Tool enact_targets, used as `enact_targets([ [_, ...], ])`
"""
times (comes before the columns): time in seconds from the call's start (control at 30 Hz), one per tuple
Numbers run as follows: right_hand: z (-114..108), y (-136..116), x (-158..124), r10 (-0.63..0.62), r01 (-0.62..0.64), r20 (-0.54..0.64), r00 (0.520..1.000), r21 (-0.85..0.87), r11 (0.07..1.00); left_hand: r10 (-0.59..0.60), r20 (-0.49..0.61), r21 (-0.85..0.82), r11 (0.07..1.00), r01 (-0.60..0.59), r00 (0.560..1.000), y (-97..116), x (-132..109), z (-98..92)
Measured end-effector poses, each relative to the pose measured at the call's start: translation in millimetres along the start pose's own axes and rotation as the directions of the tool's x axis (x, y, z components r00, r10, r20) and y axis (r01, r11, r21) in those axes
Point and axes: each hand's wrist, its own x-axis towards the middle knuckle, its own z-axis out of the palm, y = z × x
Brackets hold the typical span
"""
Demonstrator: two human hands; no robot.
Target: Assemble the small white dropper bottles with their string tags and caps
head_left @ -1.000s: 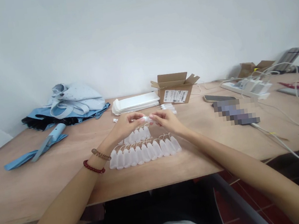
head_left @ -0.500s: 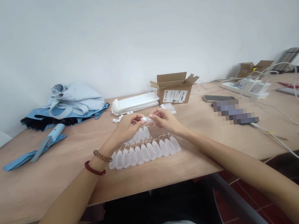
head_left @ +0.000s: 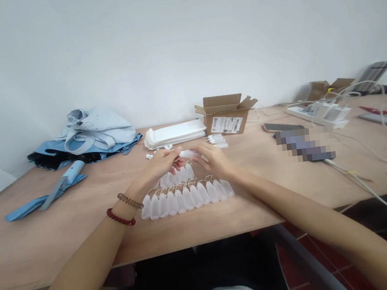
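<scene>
Pinching small white piece at both ends: left hand and right hand, fingertips closed on it, raised off table, likely for clear view. 2 rows of white pieces lie just below, side by side, within easy reach.

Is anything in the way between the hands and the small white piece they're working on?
Nothing visible does. The left hand and the right hand each pinch an end of the small white piece, over the rows of white pouches.
</scene>
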Motion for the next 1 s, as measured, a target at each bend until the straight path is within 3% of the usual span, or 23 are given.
enact_targets([
  [0.13,-1.9,-1.5,-0.5,-0.050,0.052,0.014,0.999,-0.142,0.989,0.065,-0.012,0.021,0.998,-0.065,0.998,-0.7,0.5,0.5],
  [0.27,-4.1,-5.6,-0.1,0.012,-0.008,0.031,0.999,-0.128,0.992,0.212,0.051,0.091,0.972,-0.216,0.976,-4.1,1.5,-1.5],
  [0.53,-7.4,-11.9,4.9,0.322,-0.336,0.101,0.941,0.189,0.923,0.357,0.009,0.245,0.905,-0.348,0.934,1.2,-4.3,-0.7],
  [0.7,-7.9,-9.2,7.0,0.410,-0.455,0.199,0.890,0.320,0.831,0.325,0.002,0.253,0.915,-0.315,0.946,2.0,-3.5,-0.3],
  [0.8,-9.2,-1.0,8.6,0.418,-0.444,0.159,0.894,0.199,0.874,0.264,-0.071,0.227,0.943,-0.242,0.962,-4.3,5.2,-8.7],
  [0.9,-13.7,15.6,8.8,0.358,-0.354,0.103,0.928,-0.055,0.934,0.204,-0.219,0.183,0.969,-0.165,0.954,-15.9,17.3,-28.8],
  [1.0,-20.9,36.8,7.1,0.370,-0.326,0.140,0.919,-0.263,0.908,0.195,-0.316,0.353,0.933,-0.076,0.929,-29.6,26.4,-54.5],
])
